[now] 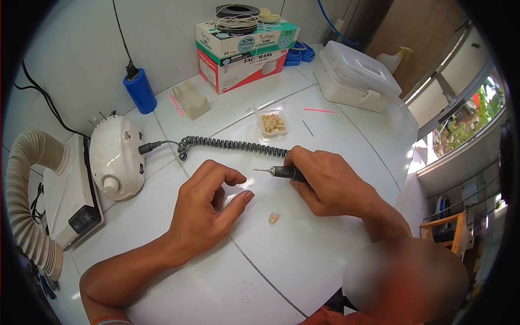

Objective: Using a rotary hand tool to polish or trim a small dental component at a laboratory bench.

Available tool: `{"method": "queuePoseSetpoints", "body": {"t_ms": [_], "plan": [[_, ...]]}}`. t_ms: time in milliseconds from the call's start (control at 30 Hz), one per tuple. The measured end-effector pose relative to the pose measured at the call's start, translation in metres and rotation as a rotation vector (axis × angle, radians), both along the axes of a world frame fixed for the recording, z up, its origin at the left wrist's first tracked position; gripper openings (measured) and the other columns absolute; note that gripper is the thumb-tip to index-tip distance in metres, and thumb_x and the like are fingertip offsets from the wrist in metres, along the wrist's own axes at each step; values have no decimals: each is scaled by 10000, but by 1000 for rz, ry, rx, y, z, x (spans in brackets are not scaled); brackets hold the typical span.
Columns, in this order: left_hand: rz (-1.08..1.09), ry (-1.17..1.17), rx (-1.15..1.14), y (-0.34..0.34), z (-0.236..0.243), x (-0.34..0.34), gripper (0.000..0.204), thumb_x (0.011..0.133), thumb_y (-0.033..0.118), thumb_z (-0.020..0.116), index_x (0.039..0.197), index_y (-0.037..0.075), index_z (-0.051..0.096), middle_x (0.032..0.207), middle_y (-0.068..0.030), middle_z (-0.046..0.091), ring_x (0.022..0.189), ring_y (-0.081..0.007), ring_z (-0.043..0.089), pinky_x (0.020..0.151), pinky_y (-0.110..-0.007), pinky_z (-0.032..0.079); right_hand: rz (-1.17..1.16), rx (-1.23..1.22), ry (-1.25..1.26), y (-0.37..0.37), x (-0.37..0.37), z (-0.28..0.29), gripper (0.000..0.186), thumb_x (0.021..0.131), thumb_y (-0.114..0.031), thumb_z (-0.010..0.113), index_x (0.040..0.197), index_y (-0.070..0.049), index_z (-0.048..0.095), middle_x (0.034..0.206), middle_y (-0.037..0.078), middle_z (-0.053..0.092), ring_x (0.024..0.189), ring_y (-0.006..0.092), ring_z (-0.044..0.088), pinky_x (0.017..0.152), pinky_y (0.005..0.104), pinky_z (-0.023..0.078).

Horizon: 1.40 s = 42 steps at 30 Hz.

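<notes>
Left hand (203,203): left of drill pen (288,173), fingers bent, holding nothing | curly cord (233,144): behind drill pen; a tug could poke its thin tip (260,170) into that hand | little pale lump (273,218): on table (330,254), at drill pen's near side | right hand (331,183): gripping drill pen

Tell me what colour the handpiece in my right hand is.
The handpiece looks black, with a silvery tip, best seen in the head view.

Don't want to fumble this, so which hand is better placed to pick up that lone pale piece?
Probably the left hand: it looks empty, its fingers parted near the pale piece, while the right hand holds the dark handpiece.
</notes>
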<state>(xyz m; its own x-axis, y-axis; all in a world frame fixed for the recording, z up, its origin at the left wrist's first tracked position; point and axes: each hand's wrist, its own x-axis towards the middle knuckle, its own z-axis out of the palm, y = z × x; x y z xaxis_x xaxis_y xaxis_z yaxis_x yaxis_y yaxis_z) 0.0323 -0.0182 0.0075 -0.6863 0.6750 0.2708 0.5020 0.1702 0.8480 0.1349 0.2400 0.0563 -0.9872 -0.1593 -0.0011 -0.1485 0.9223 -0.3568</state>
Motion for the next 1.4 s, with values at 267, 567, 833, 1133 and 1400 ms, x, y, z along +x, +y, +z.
{"method": "queuePoseSetpoints", "body": {"t_ms": [267, 567, 833, 1133, 1400], "plan": [[-58, 44, 47, -1, -2, 0, 158, 949, 52, 844, 1060, 15, 738, 962, -38, 661, 627, -71, 518, 566, -265, 400, 164, 48, 114, -3, 5, -7, 272, 929, -50, 745, 1141, -56, 574, 973, 124, 638, 832, 377, 658, 754, 495, 493], [-76, -158, 77, -1, 0, -6, 90, 1013, 60, 759, 985, 27, 680, 912, 9, 634, 717, -32, 527, 632, -239, 397, 187, 18, 165, -3, 1, -10, 271, 926, -46, 746, 1137, -62, 577, 963, 119, 623, 843, 368, 659, 773, 486, 494], [8, -95, 74, -5, -1, -21, 65, 1051, 51, 704, 1009, 28, 660, 936, 34, 632, 776, -20, 526, 674, -237, 400, 103, -31, 133, 5, -1, -11, 259, 959, -84, 752, 1168, -50, 603, 1008, 131, 670, 880, 383, 688, 752, 507, 518], [-205, 19, -96, -6, 6, -26, 219, 863, 83, 813, 1053, 5, 735, 963, -81, 665, 852, -197, 640, 750, -319, 500, 71, -56, 115, 9, 1, -13, 228, 1047, -210, 737, 1202, -62, 662, 989, 133, 702, 853, 367, 712, 726, 481, 543], [-249, 152, -225, -8, 6, -28, 230, 850, 113, 905, 1019, 50, 762, 998, -84, 683, 974, -279, 660, 833, -384, 518, 73, -32, 132, 10, -2, -18, 282, 1081, -329, 719, 1269, -119, 721, 895, 110, 725, 746, 333, 719, 682, 457, 553]]}}
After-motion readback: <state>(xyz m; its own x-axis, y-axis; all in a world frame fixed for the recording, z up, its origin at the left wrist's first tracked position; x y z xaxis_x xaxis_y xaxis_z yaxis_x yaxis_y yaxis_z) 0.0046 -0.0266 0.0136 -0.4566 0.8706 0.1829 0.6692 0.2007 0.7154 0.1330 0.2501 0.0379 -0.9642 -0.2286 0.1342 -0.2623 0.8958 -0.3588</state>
